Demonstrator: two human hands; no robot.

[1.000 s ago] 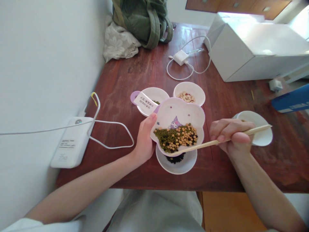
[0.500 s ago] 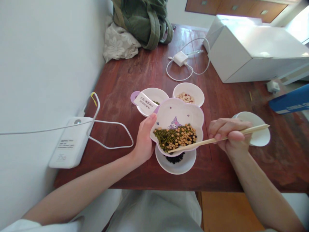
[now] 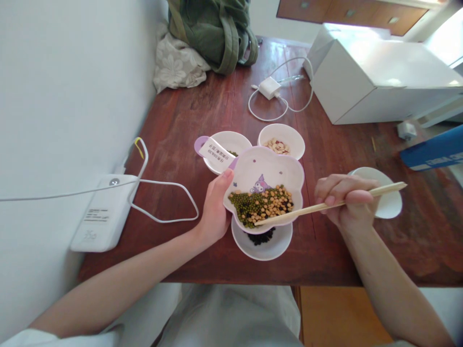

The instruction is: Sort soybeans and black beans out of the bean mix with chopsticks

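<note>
Head view: hands grip glossy flower-shaped plate and slim wooden chopsticks.

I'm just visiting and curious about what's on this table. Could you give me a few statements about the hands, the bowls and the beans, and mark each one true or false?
1. The left hand holds the flower-shaped dish by its rim. True.
2. The right hand holds a metal spoon. False: it holds wooden chopsticks, their tips at the beans.
3. The dish holds a mix of green and yellow beans. True.
4. The small bowl with black beans sits at the far end of the table. False: it sits under the near edge of the dish.
5. A green bag lies at the far end of the table. True.
</note>
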